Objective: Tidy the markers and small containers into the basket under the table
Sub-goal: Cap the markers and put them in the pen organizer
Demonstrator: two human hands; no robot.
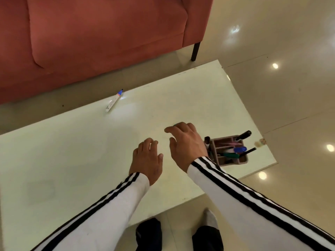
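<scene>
Head view, looking down on a pale glossy table (76,151). Both hands are over the table top, palms down, in white sleeves with black stripes. Left hand (147,160): fingers loosely curled and slightly spread, nothing visible in its grasp. Right hand (184,144): fingers extended forward and partly bent, thumb apart from them; a small green-teal sliver (175,125) shows just past the fingertips, too small to identify, and whether the hand grips it cannot be told. One marker (114,100), white barrel with blue cap, lies flat near the far edge of the table, well apart from both hands, cap pointing toward the red sofa (94,38). A pinkish compartmented organiser (229,150) stands near the right end of the table, just beside the right wrist; it holds several markers upright or tilted, including a blue-capped one (240,149), a green one (230,155) and black ones. The basket under the table is not seen in this view. Dark trouser legs and a grey sock (210,219) show below the near table edge, on a shiny beige floor (290,105).
</scene>
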